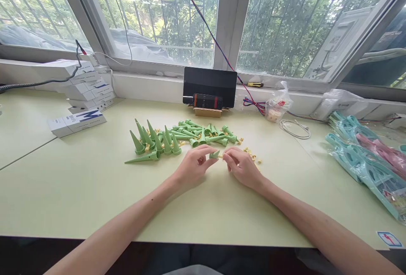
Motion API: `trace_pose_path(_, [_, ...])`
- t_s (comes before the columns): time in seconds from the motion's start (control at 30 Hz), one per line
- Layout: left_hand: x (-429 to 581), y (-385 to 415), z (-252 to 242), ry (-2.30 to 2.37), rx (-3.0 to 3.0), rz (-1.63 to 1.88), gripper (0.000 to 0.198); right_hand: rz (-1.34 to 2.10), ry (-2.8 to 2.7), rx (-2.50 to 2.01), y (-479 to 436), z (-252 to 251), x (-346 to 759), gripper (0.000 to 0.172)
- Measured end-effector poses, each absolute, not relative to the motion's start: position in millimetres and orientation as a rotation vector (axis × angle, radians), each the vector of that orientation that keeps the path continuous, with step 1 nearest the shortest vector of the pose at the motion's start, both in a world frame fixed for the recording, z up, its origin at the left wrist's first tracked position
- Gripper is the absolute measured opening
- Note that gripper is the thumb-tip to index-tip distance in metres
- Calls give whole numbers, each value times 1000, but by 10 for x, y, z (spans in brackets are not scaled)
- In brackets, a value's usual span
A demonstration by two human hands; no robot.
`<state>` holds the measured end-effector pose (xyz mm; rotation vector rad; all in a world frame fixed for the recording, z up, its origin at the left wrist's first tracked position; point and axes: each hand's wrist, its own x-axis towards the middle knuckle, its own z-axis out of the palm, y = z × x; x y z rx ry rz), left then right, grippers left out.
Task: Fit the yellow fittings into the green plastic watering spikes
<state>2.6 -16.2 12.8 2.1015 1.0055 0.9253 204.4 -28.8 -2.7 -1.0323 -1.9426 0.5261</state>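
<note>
My left hand pinches a small green cone just above the pale green table. My right hand is curled close beside it, its fingertips pressed to a tiny yellowish piece at the cone's end. Behind my hands lies a heap of green cones, some lying flat. Several cones stand upright in a group to the left. Small yellow pieces are scattered to the right of the heap.
A dark tablet stands on a wooden holder with a phone at the sill. White boxes are stacked far left. Bagged teal and pink items lie at the right; a plastic bag and white cable sit nearby.
</note>
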Motion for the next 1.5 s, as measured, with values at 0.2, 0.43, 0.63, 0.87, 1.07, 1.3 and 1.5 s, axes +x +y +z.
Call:
trace_pose_path(0.2, [24,-163,127,994,2113,933,24,901,-1812,-1103,-284,-49,2045,37])
trace_pose_path(0.43, [32,-192,104,973,2171,964,28,1617,-1513,-995,-257,-10,2030,43])
trace_pose_path(0.63, [23,-195,90,942,2253,975,39,1977,-1339,-930,-249,-29,2060,44])
trace_pose_path(0.87, [20,-173,50,902,2301,1030,39,2110,-1255,-898,-197,-83,2087,33])
trace_pose_path(1.07, [19,-140,18,866,2330,1037,35,2127,-1260,-850,-206,-74,2102,30])
trace_pose_path(1.3, [11,-151,53,899,2296,960,26,2102,-1310,-836,-213,-87,2107,32])
trace_pose_path(1.5, [23,-155,67,942,2252,874,20,1890,-1564,-950,-245,-66,2092,36])
